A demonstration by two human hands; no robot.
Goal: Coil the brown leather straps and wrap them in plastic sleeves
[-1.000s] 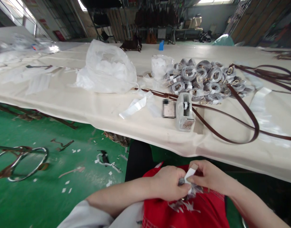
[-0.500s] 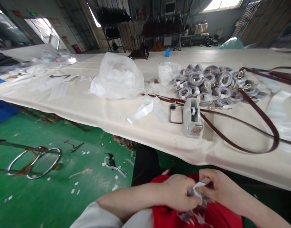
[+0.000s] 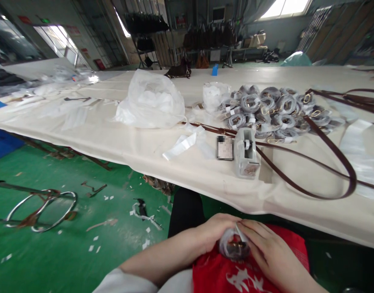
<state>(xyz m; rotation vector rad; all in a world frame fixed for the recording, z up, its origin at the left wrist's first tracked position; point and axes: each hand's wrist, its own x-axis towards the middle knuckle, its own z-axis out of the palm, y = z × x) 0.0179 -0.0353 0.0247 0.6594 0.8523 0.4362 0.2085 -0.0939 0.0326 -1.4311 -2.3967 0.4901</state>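
So you've got the wrapped coil [image 3: 226,245] over your red apron [image 3: 219,274], left hand [image 3: 220,228] clamped round its far side, right hand [image 3: 268,246] with fingers together, clamped along the white strip [image 3: 241,232], probably so the loops can't spring open. Tape dispenser [image 3: 247,156] sits near the surface's [image 3: 187,169] front edge, handy I guess. Similar coils [image 3: 268,110] are heaped farther back, likely out of your way.

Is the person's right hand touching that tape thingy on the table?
Apart. The head view shows the right hand low by the red cloth, with bare table between it and the tape dispenser.
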